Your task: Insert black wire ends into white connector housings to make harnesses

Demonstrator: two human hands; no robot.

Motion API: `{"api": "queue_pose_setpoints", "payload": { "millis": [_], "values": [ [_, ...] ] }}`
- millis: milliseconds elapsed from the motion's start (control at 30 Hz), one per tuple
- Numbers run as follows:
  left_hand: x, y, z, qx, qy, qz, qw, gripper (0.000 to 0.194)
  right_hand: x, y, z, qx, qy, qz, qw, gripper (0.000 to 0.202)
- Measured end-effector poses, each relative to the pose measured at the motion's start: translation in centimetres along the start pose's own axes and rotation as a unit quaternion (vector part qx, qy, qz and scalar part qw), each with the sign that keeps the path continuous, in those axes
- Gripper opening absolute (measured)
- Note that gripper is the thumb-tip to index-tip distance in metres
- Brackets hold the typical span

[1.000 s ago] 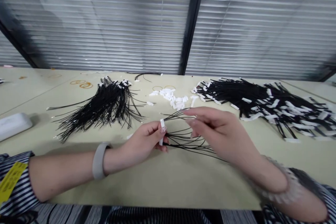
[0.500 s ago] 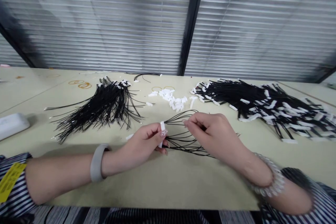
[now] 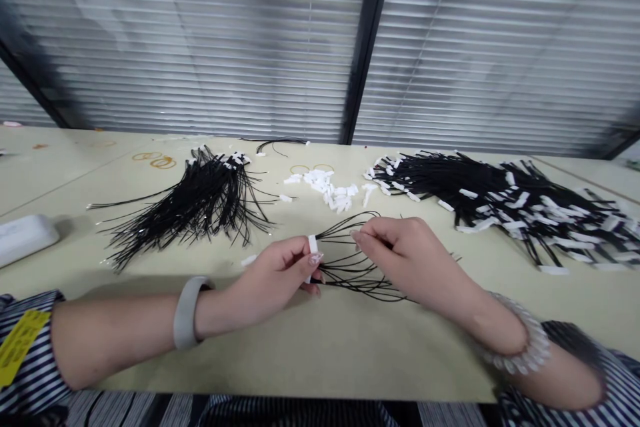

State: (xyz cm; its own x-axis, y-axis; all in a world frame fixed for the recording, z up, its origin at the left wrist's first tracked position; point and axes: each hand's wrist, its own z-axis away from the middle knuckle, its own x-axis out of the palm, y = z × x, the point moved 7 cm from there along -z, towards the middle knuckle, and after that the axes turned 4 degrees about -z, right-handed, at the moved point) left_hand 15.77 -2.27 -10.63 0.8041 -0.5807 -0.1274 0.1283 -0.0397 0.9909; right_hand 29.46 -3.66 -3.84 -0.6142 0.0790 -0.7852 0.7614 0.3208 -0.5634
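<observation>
Between the thumb and fingers of my left hand (image 3: 283,270) is a white plug connector (image 3: 313,245), held upright. Several thin black wires (image 3: 353,270) fan out from its right side, bowing towards my right hand (image 3: 403,247). That hand is closed in a pinch on one or more of the black wires; its fingertips hide how many. A heap of white connectors (image 3: 340,197) lies just beyond both hands. One loose white connector (image 3: 249,259) rests beside my left hand, partly behind it.
Left of centre lies a pile of loose black wires (image 3: 185,207). A larger pile of black wires with white connectors (image 3: 465,180) spreads across the right. Rubber bands (image 3: 163,162) lie at the back left, near a white case (image 3: 27,239). Window blinds (image 3: 225,53) stand behind the table.
Both hands keep their grips on the connector and the wires. The whole view has shifted very slightly; little else differs.
</observation>
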Motion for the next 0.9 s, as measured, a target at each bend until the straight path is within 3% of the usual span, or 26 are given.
{"api": "queue_pose_setpoints", "payload": {
  "millis": [167, 333, 467, 567, 767, 900],
  "values": [
    [-0.1, 0.7, 0.4, 0.025, 0.026, -0.143, 0.989, 0.023, 0.8, 1.2, -0.2, 0.065, -0.058, -0.073, 0.994, 0.037],
    [-0.1, 1.0, 0.7, 0.056, 0.026, -0.245, 0.967, 0.026, 1.4, 1.3, -0.1, 0.075, -0.097, -0.102, 0.987, 0.037],
    [0.1, 0.7, 0.7, 0.065, 0.002, -0.248, 0.967, 0.025, 1.8, -0.2, 0.2, -0.001, -0.103, -0.074, 0.992, 0.03],
    [0.1, 0.6, 0.6, 0.067, -0.009, -0.24, 0.968, 0.023, 1.8, -1.2, 0.3, -0.047, -0.076, -0.061, 0.994, 0.025],
    [0.4, 0.8, 0.7, 0.075, -0.022, -0.248, 0.966, 0.022, 2.3, -1.9, 0.3, -0.083, -0.055, -0.016, 0.995, 0.023],
    [0.3, 0.6, 0.4, 0.053, -0.02, -0.193, 0.98, 0.022, 2.0, -1.8, 0.1, -0.094, -0.048, 0.002, 0.994, 0.022]
  ]
}}
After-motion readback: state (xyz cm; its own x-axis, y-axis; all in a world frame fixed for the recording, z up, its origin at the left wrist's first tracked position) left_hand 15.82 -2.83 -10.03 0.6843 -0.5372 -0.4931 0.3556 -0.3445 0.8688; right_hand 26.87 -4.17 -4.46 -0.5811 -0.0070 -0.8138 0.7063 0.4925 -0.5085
